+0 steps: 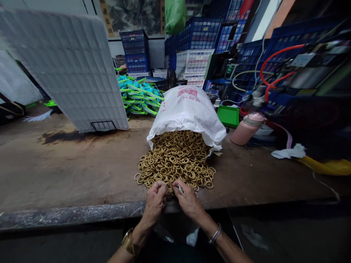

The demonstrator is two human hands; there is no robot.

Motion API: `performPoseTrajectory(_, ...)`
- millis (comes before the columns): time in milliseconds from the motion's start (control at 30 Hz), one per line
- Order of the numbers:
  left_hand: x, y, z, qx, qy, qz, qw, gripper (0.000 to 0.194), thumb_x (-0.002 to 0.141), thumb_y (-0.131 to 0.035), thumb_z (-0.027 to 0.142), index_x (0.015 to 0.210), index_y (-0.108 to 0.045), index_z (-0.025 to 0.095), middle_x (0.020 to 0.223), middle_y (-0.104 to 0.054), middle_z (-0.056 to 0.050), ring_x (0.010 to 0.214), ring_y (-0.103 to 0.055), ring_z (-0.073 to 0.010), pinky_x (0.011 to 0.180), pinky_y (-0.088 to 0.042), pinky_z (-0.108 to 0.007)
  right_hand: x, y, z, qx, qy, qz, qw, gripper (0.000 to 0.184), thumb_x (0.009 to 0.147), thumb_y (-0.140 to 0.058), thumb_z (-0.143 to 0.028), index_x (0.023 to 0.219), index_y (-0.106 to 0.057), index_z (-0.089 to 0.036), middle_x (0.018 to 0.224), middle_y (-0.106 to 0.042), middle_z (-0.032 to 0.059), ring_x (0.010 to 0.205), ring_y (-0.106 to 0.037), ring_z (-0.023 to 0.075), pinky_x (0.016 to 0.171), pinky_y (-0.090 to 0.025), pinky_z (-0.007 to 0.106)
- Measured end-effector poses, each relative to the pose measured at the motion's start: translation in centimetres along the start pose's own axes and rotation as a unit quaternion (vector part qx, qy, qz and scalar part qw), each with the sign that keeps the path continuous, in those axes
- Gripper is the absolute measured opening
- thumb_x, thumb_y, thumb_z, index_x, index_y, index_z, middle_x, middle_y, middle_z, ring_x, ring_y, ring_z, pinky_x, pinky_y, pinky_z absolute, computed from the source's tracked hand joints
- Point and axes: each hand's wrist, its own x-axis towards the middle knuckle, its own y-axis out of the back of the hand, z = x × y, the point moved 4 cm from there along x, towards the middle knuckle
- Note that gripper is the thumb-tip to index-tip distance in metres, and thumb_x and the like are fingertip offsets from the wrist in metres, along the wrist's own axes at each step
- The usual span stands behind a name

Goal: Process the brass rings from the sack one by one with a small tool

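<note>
My left hand is closed in a pinch at the front edge of a heap of gold-coloured rings. One gold-coloured ring shows between my two hands, at the left fingertips. My right hand is closed too, with a small pale, slim tool sticking out between thumb and forefinger; its exact kind is too small to make out. The rings spill onto the table from the open mouth of a white woven sack with red print, lying on its side.
On the brown table, a white ribbed panel stands tilted at left. Bright green and blue pieces are piled behind. At right are a green tray, a pink bottle and a machine with red hoses.
</note>
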Motion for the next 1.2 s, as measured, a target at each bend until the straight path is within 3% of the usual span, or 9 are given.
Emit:
performPoseTrajectory(200, 0.4, 0.1, -0.1, -0.070, 0.008, 0.004, 0.998, 0.036, 0.067, -0.061, 0.049, 0.075, -0.043, 0.019, 0.054, -0.040, 0.009, 0.039, -0.030, -0.0023, 0.036, -0.018, -0.013, 0.0, 0.1, -0.2, 0.075, -0.016, 0.031, 0.997, 0.019, 0.083, -0.039, -0.031, 0.085, -0.053, -0.018, 0.071, -0.056, -0.0008, 0.063, -0.050, 0.0111, 0.061, -0.038, 0.021)
performPoseTrajectory(500, 0.0, -0.4, 0.4, 0.038, -0.040, 0.024, 0.998, 0.031, 0.073, -0.054, 0.047, 0.082, -0.043, 0.020, 0.048, -0.040, 0.010, 0.036, -0.028, -0.0033, 0.036, -0.020, -0.015, 0.4, 0.4, -1.5, 0.063, 0.019, 0.069, 0.995, 0.013, 0.080, -0.039, -0.023, 0.077, -0.051, -0.019, 0.067, -0.053, -0.0024, 0.060, -0.048, 0.0097, 0.058, -0.038, 0.020)
performPoseTrajectory(667, -0.1, -0.5, 0.6, 0.066, -0.038, -0.003, 0.997, 0.031, 0.070, -0.056, 0.046, 0.080, -0.045, 0.018, 0.045, -0.043, 0.009, 0.035, -0.029, -0.0039, 0.036, -0.020, -0.016, 0.2, 0.6, -1.8, 0.014, 0.053, 0.040, 0.998, 0.009, 0.079, -0.042, -0.021, 0.081, -0.050, -0.019, 0.066, -0.051, -0.0030, 0.059, -0.045, 0.0103, 0.057, -0.035, 0.021)
performPoseTrajectory(900, -0.3, -0.5, 0.8, 0.071, -0.037, -0.024, 0.997, 0.032, 0.069, -0.058, 0.047, 0.072, -0.049, 0.017, 0.052, -0.047, 0.007, 0.037, -0.030, -0.0032, 0.037, -0.020, -0.017, 0.7, 0.5, -1.8, 0.084, -0.011, 0.000, 0.996, 0.023, 0.084, -0.039, -0.035, 0.070, -0.046, -0.018, 0.060, -0.043, -0.0054, 0.057, -0.042, 0.0090, 0.055, -0.034, 0.020)
performPoseTrajectory(1100, -0.5, -0.3, 0.4, 0.064, -0.002, -0.071, 0.995, 0.037, 0.076, -0.049, 0.051, 0.063, -0.045, 0.017, 0.042, -0.033, 0.009, 0.034, -0.024, -0.0030, 0.035, -0.017, -0.016, 0.8, 0.4, -1.3, 0.094, -0.011, -0.009, 0.995, 0.020, 0.082, -0.041, -0.033, 0.070, -0.048, -0.018, 0.060, -0.043, -0.0053, 0.058, -0.041, 0.0090, 0.055, -0.034, 0.020)
performPoseTrajectory(1200, -0.8, -0.4, 0.5, 0.033, 0.006, -0.077, 0.996, 0.035, 0.076, -0.050, 0.050, 0.067, -0.044, 0.017, 0.047, -0.038, 0.008, 0.035, -0.026, -0.0028, 0.035, -0.019, -0.015, 0.7, 0.3, -0.9, 0.107, -0.032, -0.009, 0.994, 0.022, 0.084, -0.036, -0.031, 0.070, -0.046, -0.019, 0.056, -0.043, -0.0055, 0.053, -0.041, 0.0091, 0.053, -0.033, 0.019)
